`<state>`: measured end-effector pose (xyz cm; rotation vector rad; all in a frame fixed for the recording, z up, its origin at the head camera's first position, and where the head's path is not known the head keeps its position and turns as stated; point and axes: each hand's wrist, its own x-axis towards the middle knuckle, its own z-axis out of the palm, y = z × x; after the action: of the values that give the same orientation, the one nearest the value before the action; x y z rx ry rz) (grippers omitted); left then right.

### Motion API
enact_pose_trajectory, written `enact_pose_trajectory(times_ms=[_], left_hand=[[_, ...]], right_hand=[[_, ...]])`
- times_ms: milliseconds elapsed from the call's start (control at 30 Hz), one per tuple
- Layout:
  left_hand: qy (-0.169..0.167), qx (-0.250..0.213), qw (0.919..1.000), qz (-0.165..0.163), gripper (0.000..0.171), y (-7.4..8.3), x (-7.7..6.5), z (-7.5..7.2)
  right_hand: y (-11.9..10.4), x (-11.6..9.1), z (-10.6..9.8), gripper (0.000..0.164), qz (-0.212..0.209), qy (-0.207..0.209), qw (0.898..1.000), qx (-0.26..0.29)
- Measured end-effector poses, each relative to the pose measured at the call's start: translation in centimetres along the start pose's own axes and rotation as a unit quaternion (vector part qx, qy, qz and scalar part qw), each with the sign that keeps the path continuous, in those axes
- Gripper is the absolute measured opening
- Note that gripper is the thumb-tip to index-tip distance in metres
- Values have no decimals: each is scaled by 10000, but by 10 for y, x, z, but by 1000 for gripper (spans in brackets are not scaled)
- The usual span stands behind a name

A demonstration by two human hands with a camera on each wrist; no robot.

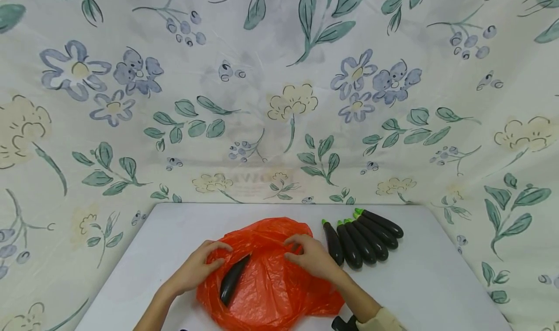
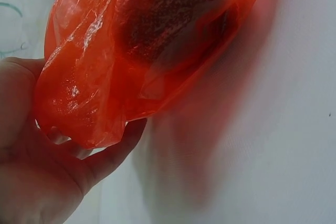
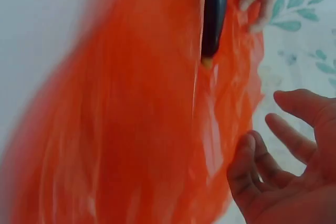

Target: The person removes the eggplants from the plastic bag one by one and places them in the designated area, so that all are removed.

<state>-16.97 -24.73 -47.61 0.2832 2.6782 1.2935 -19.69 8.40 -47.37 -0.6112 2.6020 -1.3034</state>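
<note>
A red plastic bag [image 1: 266,277] lies spread on the white table with its mouth facing up. Inside it, toward the left, a dark eggplant [image 1: 234,280] is visible; its body shows darkly through the film in the left wrist view. My left hand [image 1: 198,268] touches the bag's left rim, thumb and fingers apart and partly behind the film. Over the right side of the mouth is my right hand [image 1: 314,257], fingers spread and loosely bent. In the right wrist view, that hand's fingers [image 3: 241,166] are right at the bag's edge with nothing between them.
Several eggplants [image 1: 364,243] with green stem ends lie side by side right of the bag. A flowered cloth [image 1: 288,103] hangs behind the white table [image 1: 436,282]. A black object [image 1: 345,323] is at my right wrist.
</note>
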Motion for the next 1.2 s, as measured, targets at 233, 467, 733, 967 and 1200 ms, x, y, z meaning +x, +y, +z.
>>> enact_pose_trajectory(times_ms=[233,467,733,967,1200], left_hand=[[-187,-380,9990,118,25,0,2,5],[-223,-760,9969,10,34,2,4,9],[-199,-1373,9900,-248,49,0,7,10],[-292,-1696,9844,-357,55,2,6,11],[-407,-1831,9817,-332,57,1,5,12]], right_hand=[[-15,1,23,33,472,-1158,9866,1046],[-2,9,45,42,652,-2182,9576,1762],[-15,7,54,49,1151,-2230,9313,2640],[-24,6,57,57,1158,-2306,9153,3093],[-26,7,61,49,990,-2543,9156,2954]])
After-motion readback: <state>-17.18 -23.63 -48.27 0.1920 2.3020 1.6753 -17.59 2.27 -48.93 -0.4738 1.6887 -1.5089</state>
